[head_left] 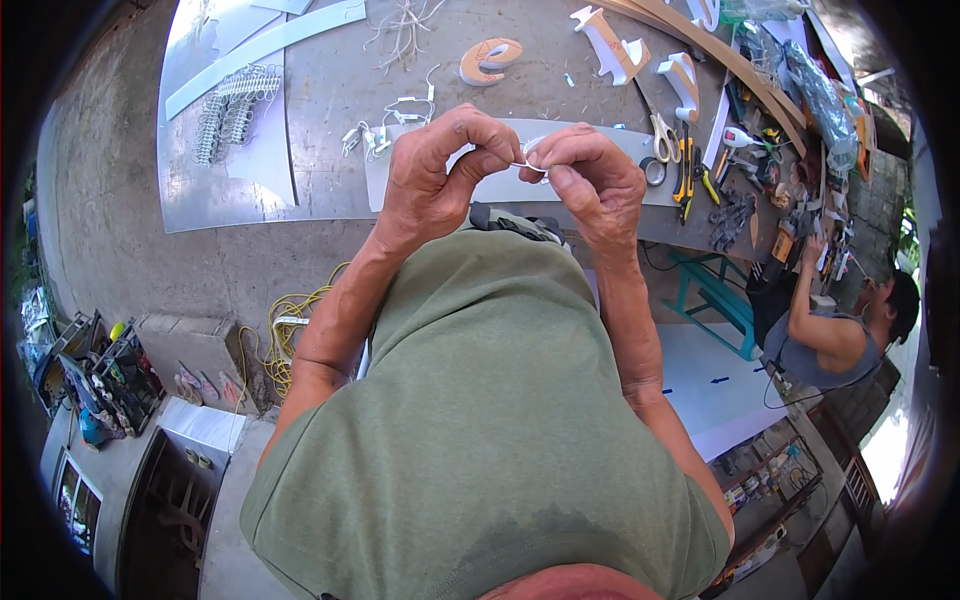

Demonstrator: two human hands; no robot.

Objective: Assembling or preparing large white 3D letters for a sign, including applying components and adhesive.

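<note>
Above the table's near edge, my left hand (440, 175) pinches a thin white wire (531, 167) between thumb and forefinger. My right hand (600, 185) is closed on the same wire a short way to the right, its fingertips nearly touching the left ones. Just beyond my left hand lies a string of small white modules (372, 140) joined by thin wire; they look like LED modules. Beneath both hands is a long white strip of sheet (375, 185). Part of the wire is hidden by my fingers.
Right of my hands lie scissors (663, 138), a tape roll (653, 172) and a yellow-black cutter (685, 170). Letter-shaped cutouts (490, 62) stand farther back. At left, a pile of module strings (235, 112) rests on white sheets. A co-worker (835, 335) sits at far right by a teal stool (715, 300).
</note>
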